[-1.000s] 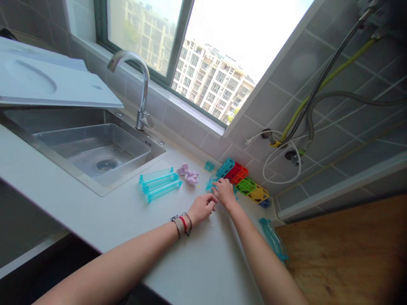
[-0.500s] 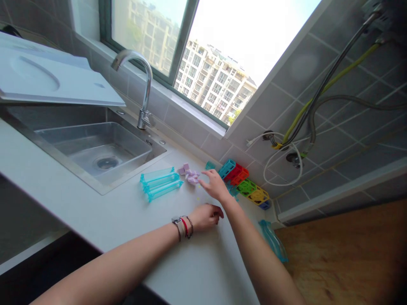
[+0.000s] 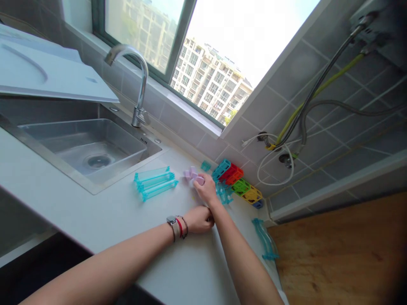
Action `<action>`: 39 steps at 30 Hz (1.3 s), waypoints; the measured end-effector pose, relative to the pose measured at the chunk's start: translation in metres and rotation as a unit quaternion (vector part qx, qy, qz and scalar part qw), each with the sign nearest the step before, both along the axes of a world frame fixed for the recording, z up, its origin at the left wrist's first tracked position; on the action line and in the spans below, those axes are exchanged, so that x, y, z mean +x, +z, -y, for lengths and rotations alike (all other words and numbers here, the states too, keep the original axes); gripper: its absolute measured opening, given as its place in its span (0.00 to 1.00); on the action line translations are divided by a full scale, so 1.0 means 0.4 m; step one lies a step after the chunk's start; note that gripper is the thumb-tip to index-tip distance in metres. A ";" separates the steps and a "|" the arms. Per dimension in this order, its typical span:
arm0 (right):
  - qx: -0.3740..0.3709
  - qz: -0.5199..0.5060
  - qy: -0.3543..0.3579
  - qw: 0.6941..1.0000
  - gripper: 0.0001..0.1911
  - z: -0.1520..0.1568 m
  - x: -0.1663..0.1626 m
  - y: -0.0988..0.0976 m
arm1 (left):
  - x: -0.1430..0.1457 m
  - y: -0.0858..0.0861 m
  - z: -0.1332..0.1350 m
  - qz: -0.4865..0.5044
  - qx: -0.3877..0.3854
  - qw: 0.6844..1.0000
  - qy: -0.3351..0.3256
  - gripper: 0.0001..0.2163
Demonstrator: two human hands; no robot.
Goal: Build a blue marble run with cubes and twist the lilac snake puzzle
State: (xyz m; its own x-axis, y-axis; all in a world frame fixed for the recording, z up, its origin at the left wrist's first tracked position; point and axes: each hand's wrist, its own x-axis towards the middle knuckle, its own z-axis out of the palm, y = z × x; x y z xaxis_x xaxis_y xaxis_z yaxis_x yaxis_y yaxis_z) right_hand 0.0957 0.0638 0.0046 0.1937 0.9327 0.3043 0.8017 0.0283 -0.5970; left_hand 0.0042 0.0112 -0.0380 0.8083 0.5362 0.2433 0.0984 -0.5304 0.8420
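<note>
My right hand (image 3: 207, 190) reaches over the white counter, its thumb and fingers closed on a light purple toy block (image 3: 199, 181). More light purple blocks (image 3: 191, 173) lie loose just beyond the fingertips. Below it, my left hand (image 3: 199, 219), with a watch and bracelets at the wrist, rests on the counter with its fingers curled in. The right wrist partly covers those fingers, so anything inside them is hidden. To the left lie several clear turquoise track-like pieces (image 3: 155, 182) side by side.
Red toy blocks (image 3: 232, 174), with blue, green and yellow ones, stand in a row by the tiled wall. Clear turquoise pieces (image 3: 224, 192) lie beside them. A curved turquoise piece (image 3: 265, 239) sits at the counter's right edge. The sink (image 3: 92, 180) and faucet (image 3: 141, 89) are left.
My right hand has come down onto the purple blocks and closed on one. My left hand stays curled on the counter. The whole view has shifted slightly.
</note>
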 end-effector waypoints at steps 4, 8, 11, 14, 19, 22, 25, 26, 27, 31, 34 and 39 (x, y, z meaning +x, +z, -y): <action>0.038 -0.125 -0.052 0.990 0.19 0.131 0.023 0.036 | -0.005 0.008 -0.003 0.004 0.007 1.000 0.003 0.10; 0.113 -0.464 -0.077 0.875 0.17 0.300 0.068 0.052 | -0.007 0.013 -0.008 0.016 -0.010 1.000 -0.001 0.11; 0.095 -0.530 -0.091 0.838 0.17 0.394 0.104 0.028 | -0.005 0.012 -0.009 0.030 -0.033 0.999 0.002 0.15; 0.075 -0.545 -0.127 0.826 0.19 0.439 0.118 -0.021 | -0.004 0.009 -0.003 0.082 -0.066 0.994 -0.015 0.22; 0.052 -0.583 -0.111 0.803 0.23 0.445 0.100 -0.063 | -0.006 0.022 0.010 0.101 -0.133 0.982 -0.087 0.24; 0.038 -0.591 -0.090 0.801 0.24 0.444 0.096 -0.060 | -0.004 0.040 0.008 0.106 -0.203 0.968 -0.106 0.22; 0.014 -0.564 -0.081 0.822 0.25 0.445 0.097 -0.061 | 0.001 0.051 0.002 0.118 -0.262 0.955 -0.071 0.20; 0.017 -0.548 -0.082 0.833 0.24 0.446 0.096 -0.063 | 0.001 0.053 0.001 0.118 -0.274 0.953 -0.054 0.21; 0.026 -0.529 -0.085 0.844 0.24 0.446 0.095 -0.065 | 0.001 0.053 0.000 0.116 -0.283 0.951 -0.042 0.22; 0.079 -0.450 -0.086 0.885 0.22 0.448 0.091 -0.065 | -0.006 0.054 0.003 0.124 -0.298 0.946 -0.018 0.24; 0.117 -0.379 -0.080 0.915 0.19 0.454 0.093 -0.059 | -0.012 0.055 0.002 0.139 -0.322 0.937 -0.004 0.20; 0.143 -0.344 -0.072 0.925 0.15 0.455 0.100 -0.064 | -0.013 0.063 -0.004 0.143 -0.394 0.908 -0.022 0.22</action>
State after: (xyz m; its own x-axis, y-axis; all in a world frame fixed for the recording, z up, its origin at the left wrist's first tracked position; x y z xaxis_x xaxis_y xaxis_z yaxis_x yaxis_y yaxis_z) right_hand 0.1357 -0.1180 -0.0210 0.5500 0.7819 0.2936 0.2431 0.1864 -0.9519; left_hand -0.0008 0.0128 -0.0128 0.7969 0.6041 0.0019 -0.1909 0.2488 0.9496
